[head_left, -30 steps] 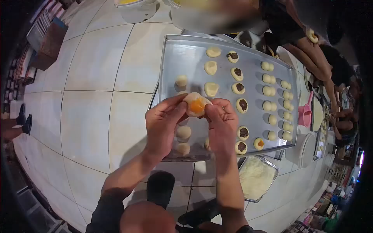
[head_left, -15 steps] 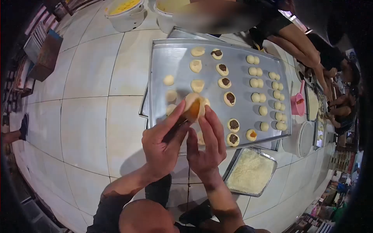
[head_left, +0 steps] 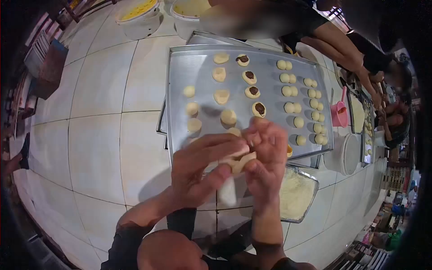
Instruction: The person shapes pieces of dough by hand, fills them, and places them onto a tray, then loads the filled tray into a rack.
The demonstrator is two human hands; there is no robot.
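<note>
Both my hands pinch a piece of dough just above the near edge of a large metal tray. My left hand grips its left side with thumb and fingers. On the other side, my right hand has its fingers curled over the dough. Whatever filling it holds is hidden now. Behind the hands lie flattened dough rounds and dough pieces topped with dark brown filling. Several small dough balls sit in rows toward the right, and plain balls at the left.
Right of the large tray stand a pink cup and a white lidded tub. A smaller tray of pale crumbs lies near my right forearm. Buckets with yellow contents stand behind. Another person's arm reaches in at upper right.
The dough, open with orange filling showing before, is now folded between my fingers. Both hands have come nearer and shifted right. The view has moved slightly.
</note>
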